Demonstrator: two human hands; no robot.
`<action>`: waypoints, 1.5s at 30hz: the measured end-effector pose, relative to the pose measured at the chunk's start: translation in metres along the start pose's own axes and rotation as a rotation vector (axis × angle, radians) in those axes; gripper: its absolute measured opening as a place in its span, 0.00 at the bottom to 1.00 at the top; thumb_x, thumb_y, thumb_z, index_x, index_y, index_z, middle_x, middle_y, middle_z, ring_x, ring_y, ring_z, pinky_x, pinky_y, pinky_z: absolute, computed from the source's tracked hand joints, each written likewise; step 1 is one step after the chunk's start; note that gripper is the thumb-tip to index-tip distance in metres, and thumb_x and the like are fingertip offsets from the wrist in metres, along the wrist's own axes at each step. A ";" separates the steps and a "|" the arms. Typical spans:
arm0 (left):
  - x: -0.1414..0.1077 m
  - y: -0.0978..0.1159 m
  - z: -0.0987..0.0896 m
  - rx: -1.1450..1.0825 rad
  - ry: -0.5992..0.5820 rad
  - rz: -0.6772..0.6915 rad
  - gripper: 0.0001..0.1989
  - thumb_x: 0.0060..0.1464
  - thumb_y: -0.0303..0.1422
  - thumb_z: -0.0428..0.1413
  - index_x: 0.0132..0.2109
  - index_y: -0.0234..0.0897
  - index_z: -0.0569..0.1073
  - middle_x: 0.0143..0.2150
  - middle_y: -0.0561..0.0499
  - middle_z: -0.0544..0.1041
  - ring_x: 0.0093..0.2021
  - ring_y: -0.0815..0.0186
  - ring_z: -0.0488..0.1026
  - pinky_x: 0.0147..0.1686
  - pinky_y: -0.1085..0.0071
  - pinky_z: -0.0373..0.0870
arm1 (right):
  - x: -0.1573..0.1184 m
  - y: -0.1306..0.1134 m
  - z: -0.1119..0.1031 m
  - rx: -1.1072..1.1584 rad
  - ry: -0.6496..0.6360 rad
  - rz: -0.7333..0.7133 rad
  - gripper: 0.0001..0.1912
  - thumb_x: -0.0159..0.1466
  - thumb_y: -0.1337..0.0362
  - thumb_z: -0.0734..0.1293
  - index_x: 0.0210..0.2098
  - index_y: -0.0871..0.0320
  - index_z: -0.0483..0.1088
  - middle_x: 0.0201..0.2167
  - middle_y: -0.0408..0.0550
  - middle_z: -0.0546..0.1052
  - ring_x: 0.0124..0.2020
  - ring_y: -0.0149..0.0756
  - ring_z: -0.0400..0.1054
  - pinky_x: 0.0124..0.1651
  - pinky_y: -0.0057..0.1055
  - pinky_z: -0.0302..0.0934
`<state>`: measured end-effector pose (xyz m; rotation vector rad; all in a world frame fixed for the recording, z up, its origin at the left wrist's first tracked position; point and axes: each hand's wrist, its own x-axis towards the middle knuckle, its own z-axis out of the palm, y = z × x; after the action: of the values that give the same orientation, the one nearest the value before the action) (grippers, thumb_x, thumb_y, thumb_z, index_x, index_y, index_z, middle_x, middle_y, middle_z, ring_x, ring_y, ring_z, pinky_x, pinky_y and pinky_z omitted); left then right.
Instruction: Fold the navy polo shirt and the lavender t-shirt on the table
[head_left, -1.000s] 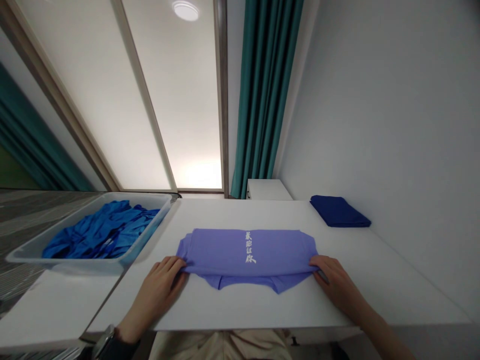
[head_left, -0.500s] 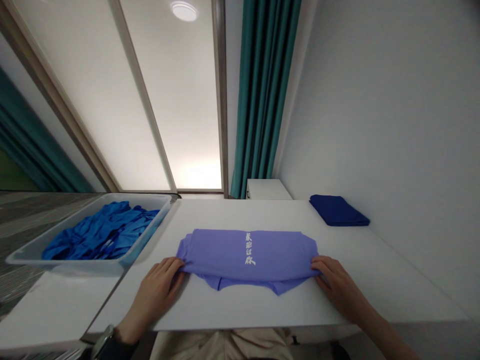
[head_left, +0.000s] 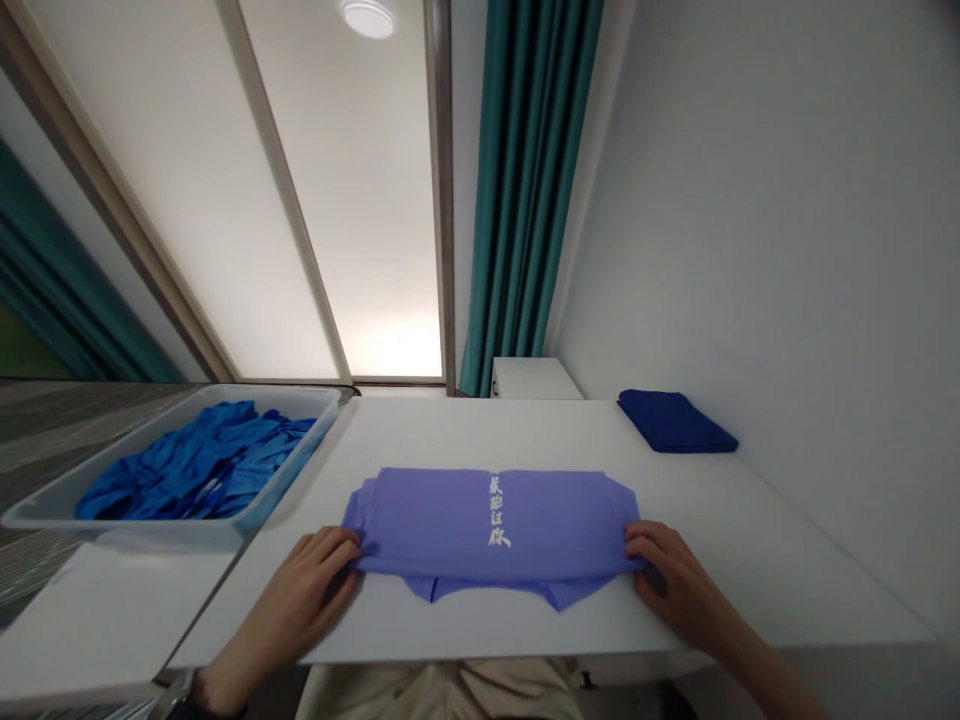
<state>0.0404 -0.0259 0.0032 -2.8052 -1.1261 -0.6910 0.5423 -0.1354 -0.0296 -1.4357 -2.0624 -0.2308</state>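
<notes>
A purple T-shirt (head_left: 435, 520) with white lettering down its middle lies folded into a wide band on the white table (head_left: 480, 430). Part of its lower layer pokes out along the near edge. My left hand (head_left: 319, 575) pinches the shirt's near left corner between thumb and fingers. At the near right corner, my right hand (head_left: 667, 570) grips the cloth in the same way. Both hands are closed, and the near edge is stretched straight between them. A watch (head_left: 174, 692) shows on my left wrist at the bottom of the view.
To the left stands a translucent plastic bin (head_left: 45, 515) holding a heap of crumpled blue clothes (head_left: 202, 465). A folded dark blue garment (head_left: 675, 422) lies at the table's back right, close to the wall. Behind the table is a small white cabinet (head_left: 534, 378).
The shirt's folded near edge has shifted slightly toward me, and both hands have moved with it, still gripping the corners. The left hand is also a little farther left.
</notes>
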 end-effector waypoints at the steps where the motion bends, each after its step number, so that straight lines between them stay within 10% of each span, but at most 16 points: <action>1: 0.001 0.001 -0.001 0.010 -0.018 -0.005 0.05 0.60 0.32 0.51 0.41 0.41 0.72 0.43 0.48 0.76 0.43 0.60 0.73 0.41 0.66 0.69 | 0.000 0.000 0.000 0.006 -0.009 0.013 0.14 0.54 0.74 0.61 0.38 0.53 0.67 0.43 0.51 0.75 0.47 0.44 0.70 0.49 0.41 0.68; 12: 0.012 0.007 0.015 0.002 -0.064 0.015 0.09 0.61 0.34 0.53 0.48 0.44 0.74 0.47 0.49 0.76 0.46 0.60 0.72 0.46 0.63 0.68 | 0.000 0.008 0.006 0.026 -0.092 0.072 0.10 0.60 0.69 0.62 0.40 0.52 0.70 0.43 0.52 0.75 0.47 0.45 0.69 0.49 0.44 0.66; 24: 0.046 -0.018 0.017 0.047 -0.001 0.005 0.12 0.65 0.37 0.47 0.42 0.41 0.75 0.41 0.48 0.76 0.41 0.61 0.74 0.42 0.65 0.71 | 0.063 0.028 0.033 -0.044 -0.090 0.030 0.11 0.62 0.72 0.59 0.39 0.57 0.71 0.38 0.53 0.75 0.43 0.44 0.69 0.47 0.43 0.63; 37: 0.028 -0.011 0.010 0.005 -0.090 0.016 0.11 0.64 0.37 0.49 0.41 0.42 0.76 0.44 0.48 0.77 0.43 0.61 0.74 0.46 0.64 0.70 | 0.038 0.020 0.020 0.015 -0.098 0.017 0.15 0.56 0.73 0.59 0.38 0.55 0.72 0.39 0.52 0.76 0.44 0.44 0.70 0.47 0.43 0.65; 45: 0.062 0.000 0.017 0.081 0.023 -0.076 0.20 0.65 0.39 0.46 0.60 0.38 0.67 0.55 0.43 0.74 0.54 0.55 0.71 0.54 0.57 0.68 | 0.080 0.001 0.025 -0.077 -0.166 0.059 0.15 0.65 0.69 0.57 0.44 0.58 0.73 0.41 0.53 0.77 0.44 0.42 0.70 0.51 0.43 0.64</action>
<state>0.0867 0.0175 0.0141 -2.6926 -1.2335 -0.6658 0.5157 -0.0605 -0.0043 -1.6078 -2.1591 -0.1732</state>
